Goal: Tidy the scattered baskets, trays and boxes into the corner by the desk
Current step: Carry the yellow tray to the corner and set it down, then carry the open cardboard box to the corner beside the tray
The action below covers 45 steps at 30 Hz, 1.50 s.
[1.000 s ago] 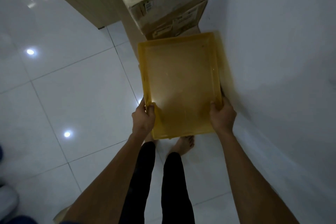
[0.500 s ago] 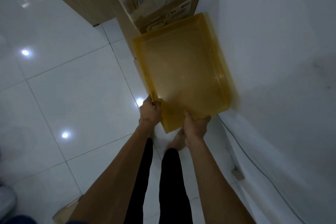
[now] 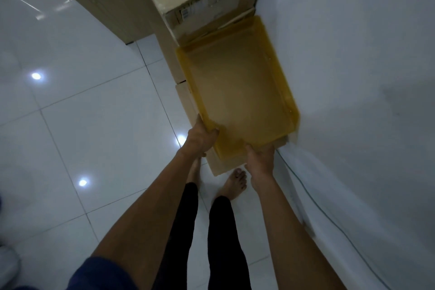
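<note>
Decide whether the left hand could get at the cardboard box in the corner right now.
Probably not at once: the left hand grips the yellow tray, which sits between it and the cardboard box.

I am standing on bare feet point(image 3: 233, 183) in an indoor room, seemingly a home or small office. Glossy white floor tiles point(image 3: 94, 136) are reflecting ceiling lights. A plain white wall point(image 3: 353, 77) is running along my right. Labelled cardboard boxes point(image 3: 211, 9) are sitting stacked in the corner beside a wood-grain bench point(image 3: 113, 7), and a cable point(image 3: 329, 214) is trailing along the wall's foot.
</note>
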{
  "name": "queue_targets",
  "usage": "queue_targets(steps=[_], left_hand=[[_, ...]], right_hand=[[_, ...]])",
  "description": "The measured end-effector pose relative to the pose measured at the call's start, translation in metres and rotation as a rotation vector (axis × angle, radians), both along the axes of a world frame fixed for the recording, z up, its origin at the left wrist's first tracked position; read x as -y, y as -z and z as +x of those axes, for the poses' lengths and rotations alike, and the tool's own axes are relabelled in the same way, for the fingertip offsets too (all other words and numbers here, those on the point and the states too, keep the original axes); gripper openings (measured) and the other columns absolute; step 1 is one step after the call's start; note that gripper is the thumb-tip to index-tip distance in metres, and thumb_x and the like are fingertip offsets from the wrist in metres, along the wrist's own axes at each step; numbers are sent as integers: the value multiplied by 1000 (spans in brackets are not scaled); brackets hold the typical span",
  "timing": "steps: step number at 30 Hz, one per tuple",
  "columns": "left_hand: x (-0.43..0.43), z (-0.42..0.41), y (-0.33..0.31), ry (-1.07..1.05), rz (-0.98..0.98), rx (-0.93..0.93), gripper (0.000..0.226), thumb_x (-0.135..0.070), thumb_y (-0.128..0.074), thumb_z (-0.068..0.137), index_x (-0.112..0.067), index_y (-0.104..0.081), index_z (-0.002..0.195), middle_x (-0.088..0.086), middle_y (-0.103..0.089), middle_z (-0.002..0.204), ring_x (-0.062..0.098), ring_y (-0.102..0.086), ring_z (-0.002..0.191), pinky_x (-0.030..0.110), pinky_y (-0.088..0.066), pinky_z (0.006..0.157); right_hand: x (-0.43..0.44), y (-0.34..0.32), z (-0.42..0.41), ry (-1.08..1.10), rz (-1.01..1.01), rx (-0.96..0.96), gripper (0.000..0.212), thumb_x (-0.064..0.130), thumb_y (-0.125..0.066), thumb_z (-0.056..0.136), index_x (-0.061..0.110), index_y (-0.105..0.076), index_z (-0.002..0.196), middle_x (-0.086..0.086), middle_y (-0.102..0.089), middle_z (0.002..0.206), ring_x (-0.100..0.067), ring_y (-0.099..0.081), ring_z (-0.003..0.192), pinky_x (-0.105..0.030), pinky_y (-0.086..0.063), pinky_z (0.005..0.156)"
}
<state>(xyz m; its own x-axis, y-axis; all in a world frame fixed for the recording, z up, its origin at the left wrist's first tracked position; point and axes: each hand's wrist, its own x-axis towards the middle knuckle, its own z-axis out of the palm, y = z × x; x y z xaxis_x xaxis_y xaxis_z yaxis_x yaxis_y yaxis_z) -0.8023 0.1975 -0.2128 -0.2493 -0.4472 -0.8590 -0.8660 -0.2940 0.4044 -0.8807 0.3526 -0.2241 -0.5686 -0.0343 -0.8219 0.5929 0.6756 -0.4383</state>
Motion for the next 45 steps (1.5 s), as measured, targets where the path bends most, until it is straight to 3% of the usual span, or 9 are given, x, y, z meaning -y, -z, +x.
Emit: queue_targets(steps=[3, 7, 13, 21, 28, 31, 36, 39, 45], left_hand=[[-10, 9, -54, 35, -75, -20, 85, -40, -54, 101, -15, 2, 160, 13, -33, 160, 36, -40, 141, 43, -40, 110], [-11, 40, -159, 181, -226, -86, 78, -34, -57, 100, -10, -12, 160, 17, -32, 159, 33, -34, 145, 38, -32, 113], [15, 99, -287, 414, -297, -163, 66, -35, -55, 100, -11, -29, 155, 22, -41, 150, 33, -40, 140, 42, -35, 112], [95, 129, -361, 826, -471, -303, 54, -35, -55, 99, -13, -44, 147, 19, -52, 141, 34, -50, 129, 43, -40, 107], [102, 126, -408, 1218, -537, -509, 47, -31, -55, 99, -10, -51, 140, 17, -59, 133, 30, -57, 118, 31, -40, 91], [59, 130, -423, 1419, -503, -575, 45, -32, -54, 100, -12, -52, 141, 14, -59, 131, 26, -58, 112, 25, -37, 84], [-42, 176, -445, 1858, -566, -853, 48, -46, -47, 100, -18, -56, 138, 4, -62, 128, 23, -59, 113, 23, -36, 91], [-107, 238, -447, 2035, -283, -837, 43, -31, -54, 102, -13, -51, 141, 12, -56, 137, 27, -53, 127, 27, -34, 102], [-184, 393, -437, 2355, -12, -941, 43, -36, -58, 97, -20, -55, 136, 13, -59, 131, 24, -55, 124, 37, -44, 104]], right_hand=[[-1, -55, 0, -81, 18, -115, 86, 39, -66, 90, 26, -16, 159, -2, -42, 152, -28, -46, 134, -38, -40, 109], [-10, -163, -1, -158, -20, -251, 84, 47, -64, 84, 22, -26, 154, -4, -47, 149, -25, -52, 130, -45, -46, 108], [-47, -283, 24, -153, 36, -355, 74, 39, -61, 94, 23, -24, 155, -11, -37, 154, -25, -41, 138, -26, -34, 100], [-42, -369, 125, 116, 34, -640, 67, 29, -59, 96, 19, -27, 154, -9, -35, 150, -18, -41, 132, -24, -31, 105], [-51, -391, 282, 445, 218, -728, 66, 29, -59, 94, 16, -30, 153, -11, -35, 152, -25, -41, 135, -42, -35, 113], [-64, -400, 358, 669, 305, -728, 65, 26, -61, 95, 14, -32, 152, -12, -36, 151, -26, -42, 134, -43, -35, 114], [-80, -406, 503, 1057, 460, -673, 63, 25, -61, 95, 13, -35, 151, -12, -36, 151, -27, -43, 135, -42, -34, 114], [-72, -413, 601, 1284, 553, -618, 61, 23, -61, 95, 14, -36, 150, -11, -37, 150, -26, -44, 134, -31, -31, 108], [-22, -421, 792, 1653, 705, -464, 59, 21, -63, 94, 13, -39, 148, -15, -41, 148, -28, -47, 129, -28, -31, 102]])
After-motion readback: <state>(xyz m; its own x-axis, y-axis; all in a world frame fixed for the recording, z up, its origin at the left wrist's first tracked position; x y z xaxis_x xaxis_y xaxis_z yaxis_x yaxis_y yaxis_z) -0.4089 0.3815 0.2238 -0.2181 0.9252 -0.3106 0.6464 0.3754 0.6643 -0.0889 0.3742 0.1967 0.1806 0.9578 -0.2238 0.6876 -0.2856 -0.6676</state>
